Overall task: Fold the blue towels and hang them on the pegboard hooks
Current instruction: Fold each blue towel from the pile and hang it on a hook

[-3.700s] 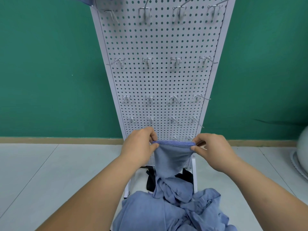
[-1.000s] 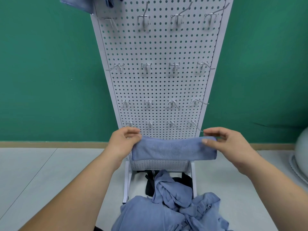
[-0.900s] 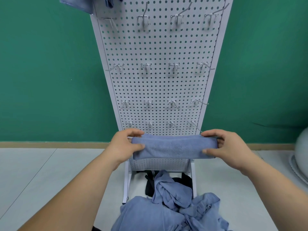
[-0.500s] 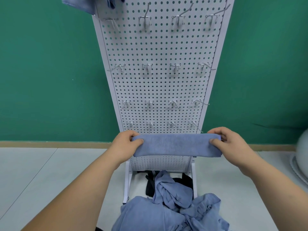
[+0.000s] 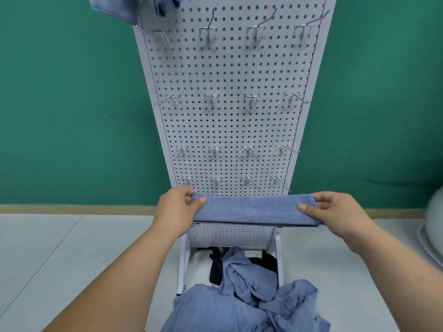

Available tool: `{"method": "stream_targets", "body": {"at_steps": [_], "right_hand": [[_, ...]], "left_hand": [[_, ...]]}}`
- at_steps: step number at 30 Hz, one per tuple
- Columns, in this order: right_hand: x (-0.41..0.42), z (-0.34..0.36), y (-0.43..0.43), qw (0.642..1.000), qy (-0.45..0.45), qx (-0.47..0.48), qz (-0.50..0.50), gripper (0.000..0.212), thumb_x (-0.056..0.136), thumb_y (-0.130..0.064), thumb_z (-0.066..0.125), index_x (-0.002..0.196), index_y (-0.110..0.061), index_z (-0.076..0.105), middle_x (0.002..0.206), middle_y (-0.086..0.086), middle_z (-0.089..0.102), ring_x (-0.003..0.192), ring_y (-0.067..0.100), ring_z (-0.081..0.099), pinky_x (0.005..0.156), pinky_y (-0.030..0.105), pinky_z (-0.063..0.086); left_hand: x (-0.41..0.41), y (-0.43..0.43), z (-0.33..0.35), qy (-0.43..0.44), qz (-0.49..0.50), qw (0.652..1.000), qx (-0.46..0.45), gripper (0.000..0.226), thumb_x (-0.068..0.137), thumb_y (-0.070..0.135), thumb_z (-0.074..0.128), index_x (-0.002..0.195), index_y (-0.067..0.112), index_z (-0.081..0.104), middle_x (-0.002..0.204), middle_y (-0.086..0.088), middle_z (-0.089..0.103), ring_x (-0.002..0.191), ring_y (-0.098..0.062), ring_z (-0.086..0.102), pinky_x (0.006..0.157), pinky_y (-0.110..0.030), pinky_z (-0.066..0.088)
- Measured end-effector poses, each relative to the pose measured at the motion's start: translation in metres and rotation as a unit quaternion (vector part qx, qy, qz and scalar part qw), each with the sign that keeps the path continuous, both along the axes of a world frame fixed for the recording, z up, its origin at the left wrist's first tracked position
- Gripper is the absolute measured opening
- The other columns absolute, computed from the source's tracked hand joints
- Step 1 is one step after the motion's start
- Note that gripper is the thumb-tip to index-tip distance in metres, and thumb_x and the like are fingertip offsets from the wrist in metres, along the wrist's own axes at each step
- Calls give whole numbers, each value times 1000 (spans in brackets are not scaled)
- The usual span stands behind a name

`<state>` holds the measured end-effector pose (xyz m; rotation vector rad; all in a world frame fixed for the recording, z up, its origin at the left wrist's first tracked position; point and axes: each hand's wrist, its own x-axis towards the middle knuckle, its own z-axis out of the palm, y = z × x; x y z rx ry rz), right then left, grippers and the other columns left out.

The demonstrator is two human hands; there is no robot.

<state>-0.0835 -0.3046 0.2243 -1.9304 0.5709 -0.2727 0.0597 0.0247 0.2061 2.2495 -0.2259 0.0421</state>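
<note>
Raised slightly: folded towel (image 5: 255, 210), left hand (image 5: 176, 212) and right hand (image 5: 335, 212) pinching its ends. Keep level; drape over pegboard (image 5: 230, 125) hook (image 5: 212, 100).

Bright, even, diffuse light, no hard shadows. Matt green wall (image 5: 72, 104) without hotspots or glare. Narrow soft shadow under folded blue terry towel (image 5: 254, 209), on white perforated metal pegboard (image 5: 227, 130). Faint shadows behind silver wire hooks (image 5: 212, 101). Centre sharp. Wide-angle stretch: pegboard sides splay upward. Pale rounded object (image 5: 435, 212) at right edge blurred.
</note>
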Motion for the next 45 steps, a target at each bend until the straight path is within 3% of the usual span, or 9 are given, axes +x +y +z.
{"method": "stream_targets", "body": {"at_steps": [4, 10, 17, 21, 29, 33, 35, 39, 45], "right_hand": [[8, -9, 8, 996, -2, -78, -45, 13, 92, -27, 81, 97, -19, 71, 89, 0, 77, 84, 22, 72, 75, 38, 58], [10, -17, 33, 991, 35, -125, -14, 19, 100, -32, 67, 96, -16, 57, 86, 4, 62, 76, 18, 54, 62, 34, 39], [11, -22, 71, 997, -4, -20, 71, 22, 97, -38, 73, 102, -22, 59, 87, 6, 70, 74, 18, 58, 69, 36, 47], [13, -26, 87, 997, -27, 46, 58, 30, 99, -53, 63, 113, -26, 57, 102, 0, 74, 91, 16, 70, 92, 43, 58], [10, -25, 98, 996, -22, 81, 32, 31, 108, -48, 51, 104, -25, 71, 98, 0, 78, 97, 22, 74, 98, 51, 58], [2, -22, 106, 996, -27, 42, 71, 28, 110, -30, 51, 101, -24, 76, 96, -1, 79, 97, 27, 75, 95, 56, 58], [-3, -18, 112, 996, -44, 8, 82, 22, 109, -24, 53, 111, -32, 74, 98, -9, 78, 96, 17, 74, 94, 50, 59], [-10, 0, 128, 993, -96, -17, 61, 22, 103, -19, 65, 123, -29, 66, 103, -10, 74, 95, 4, 70, 78, 12, 53], [-16, 47, 145, 981, -171, -53, 68, 39, 95, -22, 76, 128, -36, 62, 124, -22, 66, 109, -5, 64, 82, 20, 59]], "left_hand": [[-8, -16, -3, -35, 11, 994, 106, 30, 99, 41, 69, 91, 13, 63, 80, -2, 63, 75, -19, 58, 60, -30, 43], [-25, -37, -12, 7, -20, 993, 118, 29, 100, 41, 62, 87, 18, 49, 80, 1, 57, 75, -19, 53, 61, -33, 37], [-43, -62, -16, 132, -61, 987, -64, 24, 89, 41, 75, 96, 24, 59, 87, -2, 69, 77, -22, 64, 73, -37, 53], [-50, -67, -15, 211, -65, 961, -169, 29, 89, 44, 76, 102, 20, 65, 103, -5, 75, 99, -25, 73, 91, -49, 62], [-58, -61, -3, 304, -52, 906, -290, 21, 104, 26, 64, 118, 10, 65, 102, -12, 73, 75, -21, 75, 74, -38, 66], [-64, -56, -3, 230, -90, 938, -242, 22, 100, 24, 70, 122, 25, 72, 91, 6, 75, 92, -19, 78, 90, -44, 64], [-69, -51, 3, 165, -109, 961, -195, 23, 97, 27, 73, 118, 37, 72, 77, 13, 67, 81, -14, 74, 88, -42, 63], [-80, -45, 21, 91, -126, 972, -177, 44, 92, 24, 79, 131, 41, 67, 100, 11, 74, 89, -6, 74, 86, -38, 64], [-87, -37, 71, -16, -116, 975, -186, 53, 91, 17, 79, 136, 40, 64, 124, 21, 70, 107, 5, 68, 90, -28, 62]]}}
